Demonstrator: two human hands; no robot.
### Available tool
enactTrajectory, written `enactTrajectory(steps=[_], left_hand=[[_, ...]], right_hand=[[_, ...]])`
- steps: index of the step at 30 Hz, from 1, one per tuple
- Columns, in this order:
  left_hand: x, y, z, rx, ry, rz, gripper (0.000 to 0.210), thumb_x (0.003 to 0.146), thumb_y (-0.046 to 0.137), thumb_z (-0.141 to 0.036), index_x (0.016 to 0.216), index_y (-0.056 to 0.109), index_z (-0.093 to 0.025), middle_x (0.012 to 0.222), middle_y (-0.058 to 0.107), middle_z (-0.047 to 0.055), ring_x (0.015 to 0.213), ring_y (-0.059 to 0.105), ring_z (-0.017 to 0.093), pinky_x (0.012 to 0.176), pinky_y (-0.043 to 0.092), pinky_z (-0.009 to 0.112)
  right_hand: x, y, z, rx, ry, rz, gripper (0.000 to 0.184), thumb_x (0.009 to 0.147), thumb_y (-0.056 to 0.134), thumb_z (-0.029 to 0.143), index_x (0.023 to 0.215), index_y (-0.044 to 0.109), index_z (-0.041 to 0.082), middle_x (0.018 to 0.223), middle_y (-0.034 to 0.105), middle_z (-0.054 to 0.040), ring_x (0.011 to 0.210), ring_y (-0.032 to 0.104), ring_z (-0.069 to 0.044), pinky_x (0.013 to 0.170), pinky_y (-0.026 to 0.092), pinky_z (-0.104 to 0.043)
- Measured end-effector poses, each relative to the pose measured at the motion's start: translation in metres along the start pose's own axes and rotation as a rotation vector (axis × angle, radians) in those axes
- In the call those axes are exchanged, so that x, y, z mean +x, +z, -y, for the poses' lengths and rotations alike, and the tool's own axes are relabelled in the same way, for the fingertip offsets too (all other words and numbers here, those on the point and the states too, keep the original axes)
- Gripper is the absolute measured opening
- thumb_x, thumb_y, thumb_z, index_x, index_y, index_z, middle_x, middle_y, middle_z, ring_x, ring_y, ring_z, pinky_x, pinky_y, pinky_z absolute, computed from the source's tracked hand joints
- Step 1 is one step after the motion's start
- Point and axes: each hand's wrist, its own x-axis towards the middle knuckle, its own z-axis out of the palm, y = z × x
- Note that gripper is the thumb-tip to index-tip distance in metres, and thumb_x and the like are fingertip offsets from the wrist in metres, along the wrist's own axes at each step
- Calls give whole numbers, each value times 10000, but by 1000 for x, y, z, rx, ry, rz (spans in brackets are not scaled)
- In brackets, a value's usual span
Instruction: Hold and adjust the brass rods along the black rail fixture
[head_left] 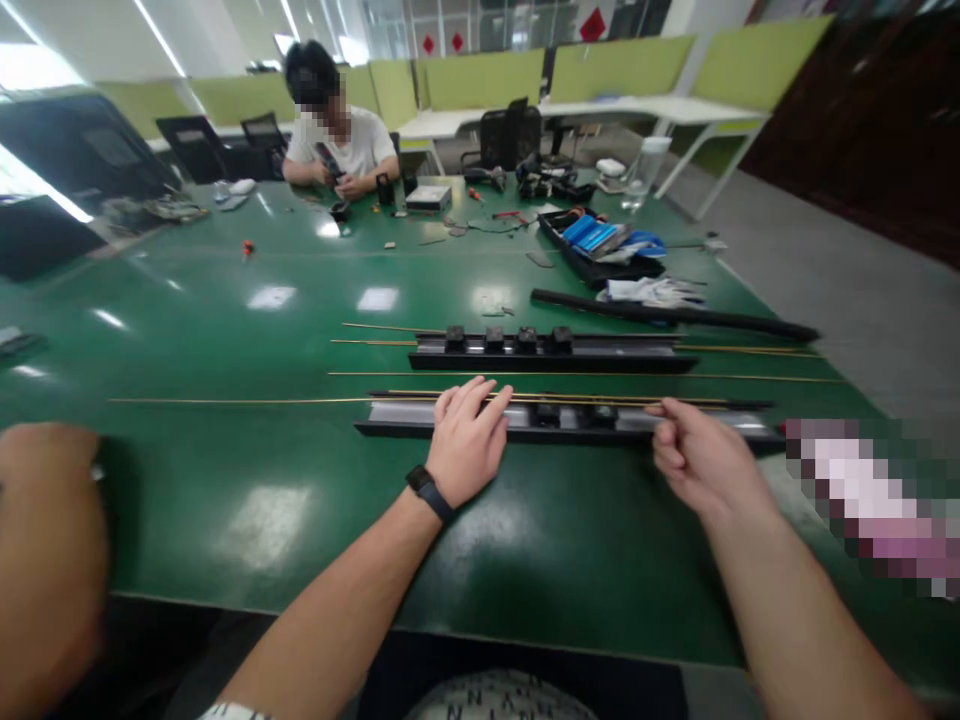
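Observation:
Over the nearer black channel (405, 432), my left hand (472, 440) lies with its fingers stretched out across thin brass-coloured rods (570, 398). A dark watch is on that wrist. My right hand (705, 455) pinches with thumb and forefinger at a thin rod near the channel's right part. Small black blocks (602, 414) sit inside the channel between my hands. One long rod (240, 401) sticks out far to the left. Behind, a second black channel (630, 362) bears several black blocks (493, 338), and a loose rod (750, 377) lies between the channels.
A black tube (750, 321) and white gloves (656, 292) lie behind the channels. Farther back are a black case (637, 270) with blue packets and a clear jug (646, 170). A co-worker (341, 145) sits across the green table (187, 500). Another person's arm (49, 540) is at left.

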Motion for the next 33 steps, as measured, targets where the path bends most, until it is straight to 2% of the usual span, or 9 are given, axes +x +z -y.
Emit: enactTrajectory(steps=[2,9,15,22,29,33], left_hand=[[0,1,1,-3,8,-7,406,1011,500,-274,1411,562,-246,1423,613,103,1417,481,259,1184,292,480],[0,0,2,14,33,-26,402,1002,519,-271,1398,574,-235,1406,623,110,1403,498,271,1173,299,483],[0,1,3,32,42,-26,404,1005,510,-278,1403,570,-238,1405,622,106,1400,499,275,1165,308,481],[0,2,4,33,42,-24,410,1001,519,-276,1405,572,-235,1409,619,115,1400,498,281,1162,312,487],[0,2,4,25,49,-28,413,1000,517,-272,1408,571,-234,1407,621,119,1396,501,278,1160,312,489],[0,1,4,19,44,-25,413,999,517,-269,1407,572,-239,1407,621,119,1397,502,278,1162,311,489]], right_hand=[[-1,0,-1,6,-22,-25,148,885,673,297,848,671,154,485,506,50,293,331,-56,242,214,-148],[-3,4,-3,-1,-15,46,170,882,697,299,890,686,130,490,542,40,295,346,-54,252,192,-147],[-1,3,-1,48,-38,-72,146,913,638,269,834,660,148,458,514,49,283,332,-60,250,201,-157],[-8,8,0,8,13,26,155,919,662,278,891,686,128,484,548,33,288,357,-56,249,184,-145],[-5,5,1,69,-12,-40,130,925,636,246,853,667,142,466,519,48,290,336,-56,249,195,-146],[-8,9,1,32,4,8,167,947,626,282,879,675,138,469,531,41,292,339,-57,250,191,-144]])
